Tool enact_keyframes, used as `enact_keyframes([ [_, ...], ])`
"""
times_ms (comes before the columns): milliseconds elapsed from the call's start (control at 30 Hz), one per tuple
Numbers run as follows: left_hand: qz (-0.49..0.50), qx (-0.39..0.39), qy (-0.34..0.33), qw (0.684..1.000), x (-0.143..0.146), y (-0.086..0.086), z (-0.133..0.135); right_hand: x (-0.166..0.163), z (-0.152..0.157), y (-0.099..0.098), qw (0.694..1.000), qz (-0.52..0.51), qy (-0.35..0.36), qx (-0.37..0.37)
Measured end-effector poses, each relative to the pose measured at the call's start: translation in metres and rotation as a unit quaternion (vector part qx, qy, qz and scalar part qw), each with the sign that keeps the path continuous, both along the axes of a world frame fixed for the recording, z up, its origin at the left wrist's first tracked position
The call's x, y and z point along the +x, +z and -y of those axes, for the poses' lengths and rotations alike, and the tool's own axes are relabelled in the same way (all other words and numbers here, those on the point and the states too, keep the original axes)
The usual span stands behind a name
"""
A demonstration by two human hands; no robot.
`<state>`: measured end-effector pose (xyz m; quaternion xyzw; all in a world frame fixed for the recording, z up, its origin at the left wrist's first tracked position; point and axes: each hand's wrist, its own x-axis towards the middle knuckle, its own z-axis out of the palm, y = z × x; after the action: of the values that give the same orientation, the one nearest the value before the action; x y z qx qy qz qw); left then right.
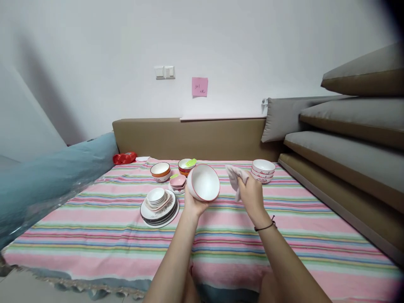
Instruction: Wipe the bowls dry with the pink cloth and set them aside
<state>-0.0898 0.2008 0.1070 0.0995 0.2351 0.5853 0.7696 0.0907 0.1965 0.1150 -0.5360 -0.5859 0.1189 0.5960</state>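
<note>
My left hand (193, 204) grips a white bowl (205, 183) with a red rim from below. The bowl is tilted so that its inside faces me, above the striped cloth. To its right, my right hand (251, 194) is closed around a crumpled whitish cloth (235, 179), held apart from the bowl. Just behind that hand stands a stack of white bowls (263, 168) with red patterns. Left of the held bowl is a pile of plates (159, 212) topped by small white bowls (156, 197). A small pink dish (177, 181) sits behind it, partly hidden by the held bowl.
Orange-banded bowls (160, 171) and a bowl holding a lime-green item (191, 163) stand farther back. A red package (124, 158) lies at the back left. Stacked cushions (353, 147) line the right side; a blue covered bolster (63, 176) borders the left of the striped cloth (104, 235).
</note>
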Motion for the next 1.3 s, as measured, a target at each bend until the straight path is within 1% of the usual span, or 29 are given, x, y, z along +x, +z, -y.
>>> enact_keyframes([
  [67,-0.004,-0.013,-0.035,0.999,0.012,-0.009,0.001,-0.014,0.000,-0.007,0.995,0.088,0.022,0.048],
  [100,0.013,-0.018,-0.049,0.999,0.017,-0.017,0.002,-0.021,0.001,-0.014,0.987,0.136,0.057,0.059],
  [167,0.052,-0.040,-0.057,0.996,0.025,-0.032,0.005,-0.033,0.007,-0.030,0.968,0.218,0.122,0.036],
  [267,0.075,-0.048,-0.003,0.996,0.030,-0.045,0.008,-0.045,0.022,-0.049,0.944,0.271,0.185,-0.034],
  [367,0.061,-0.009,0.044,0.997,0.028,-0.046,0.007,-0.052,0.038,-0.053,0.934,0.247,0.245,-0.077],
  [433,0.043,0.007,0.049,0.998,0.028,-0.043,0.005,-0.056,0.047,-0.052,0.937,0.179,0.284,-0.096],
  [467,0.025,0.013,0.055,0.998,0.027,-0.042,0.005,-0.058,0.050,-0.051,0.936,0.122,0.311,-0.111],
  [500,-0.001,0.022,0.067,0.997,0.026,-0.042,0.004,-0.061,0.052,-0.050,0.928,0.046,0.346,-0.134],
  [533,-0.037,0.037,0.086,0.995,0.025,-0.042,0.003,-0.062,0.053,-0.050,0.909,-0.047,0.382,-0.161],
  [567,-0.083,0.064,0.105,0.989,0.023,-0.042,0.002,-0.064,0.053,-0.049,0.878,-0.151,0.414,-0.186],
  [600,-0.137,0.102,0.120,0.978,0.021,-0.042,0.001,-0.064,0.053,-0.049,0.838,-0.254,0.437,-0.207],
  [667,-0.251,0.192,0.134,0.939,0.013,-0.043,-0.001,-0.062,0.050,-0.045,0.755,-0.424,0.449,-0.221],
  [700,-0.304,0.232,0.135,0.914,0.008,-0.043,-0.002,-0.059,0.048,-0.043,0.724,-0.483,0.444,-0.214],
  [733,-0.348,0.263,0.141,0.889,0.003,-0.042,-0.003,-0.056,0.046,-0.040,0.703,-0.523,0.437,-0.205],
  [767,-0.382,0.287,0.148,0.866,-0.001,-0.042,-0.003,-0.054,0.044,-0.038,0.690,-0.550,0.428,-0.197],
  [800,-0.407,0.307,0.154,0.846,-0.004,-0.042,-0.003,-0.051,0.042,-0.036,0.686,-0.567,0.413,-0.192],
  [833,-0.422,0.326,0.155,0.832,-0.006,-0.041,-0.003,-0.049,0.040,-0.035,0.691,-0.576,0.393,-0.190],
  [867,-0.431,0.343,0.149,0.821,-0.007,-0.042,-0.003,-0.048,0.039,-0.035,0.704,-0.576,0.369,-0.192],
  [900,-0.433,0.354,0.139,0.817,-0.007,-0.042,-0.003,-0.048,0.037,-0.036,0.722,-0.569,0.343,-0.194],
  [933,-0.430,0.355,0.127,0.821,-0.005,-0.043,-0.002,-0.047,0.036,-0.038,0.745,-0.554,0.318,-0.192],
  [967,-0.424,0.337,0.117,0.833,-0.003,-0.045,-0.002,-0.047,0.035,-0.041,0.773,-0.530,0.296,-0.186],
  [1033,-0.396,0.247,0.101,0.879,0.004,-0.048,-0.001,-0.044,0.032,-0.049,0.847,-0.436,0.258,-0.161],
  [1100,-0.321,0.127,0.056,0.937,0.009,-0.050,0.000,-0.040,0.028,-0.058,0.934,-0.260,0.217,-0.115],
  [1133,-0.264,0.081,0.013,0.961,0.011,-0.050,0.001,-0.039,0.026,-0.063,0.965,-0.149,0.199,-0.081],
  [1167,-0.201,0.052,-0.036,0.978,0.012,-0.049,0.001,-0.037,0.024,-0.068,0.981,-0.033,0.189,-0.041],
  [1200,-0.138,0.039,-0.079,0.986,0.012,-0.048,0.002,-0.037,0.022,-0.072,0.979,0.078,0.188,-0.001],
  [1233,-0.085,0.034,-0.104,0.990,0.011,-0.046,0.002,-0.039,0.021,-0.076,0.966,0.174,0.190,0.033],
  [1267,-0.046,0.029,-0.108,0.993,0.010,-0.045,0.002,-0.042,0.020,-0.079,0.947,0.249,0.195,0.054],
  [1300,-0.021,0.021,-0.092,0.995,0.009,-0.043,0.002,-0.046,0.021,-0.081,0.930,0.303,0.197,0.060],
])
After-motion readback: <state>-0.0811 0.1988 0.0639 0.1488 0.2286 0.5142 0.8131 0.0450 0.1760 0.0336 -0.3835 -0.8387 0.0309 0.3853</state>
